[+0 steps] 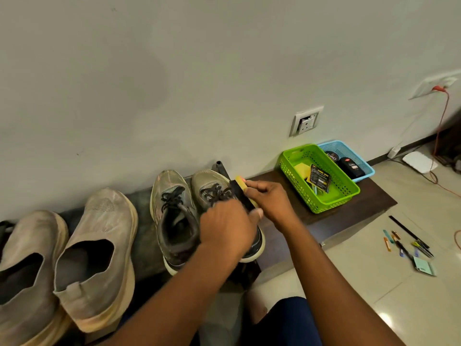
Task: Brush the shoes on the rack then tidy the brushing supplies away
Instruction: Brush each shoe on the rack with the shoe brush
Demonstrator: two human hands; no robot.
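Observation:
Two grey laced sneakers stand on the dark low rack [354, 208] against the wall. My left hand [224, 228] rests over the collar of the right sneaker [212, 188] and grips it. My right hand [268, 199] holds a yellow-backed brush with black bristles [243, 193] against that shoe's right side. The left sneaker [172, 216] stands beside it, untouched. Two beige slip-on shoes, one [99, 245] nearer the sneakers and one [27, 265] at the far left, sit further along the rack.
A green basket [349, 193] with a yellow sponge and a dark packet sits on the rack's right end. Behind it a blue basket [359, 158] holds dark polish containers. Pens and small items [409, 243] lie on the tiled floor. An orange cable [441, 126] hangs from a wall socket.

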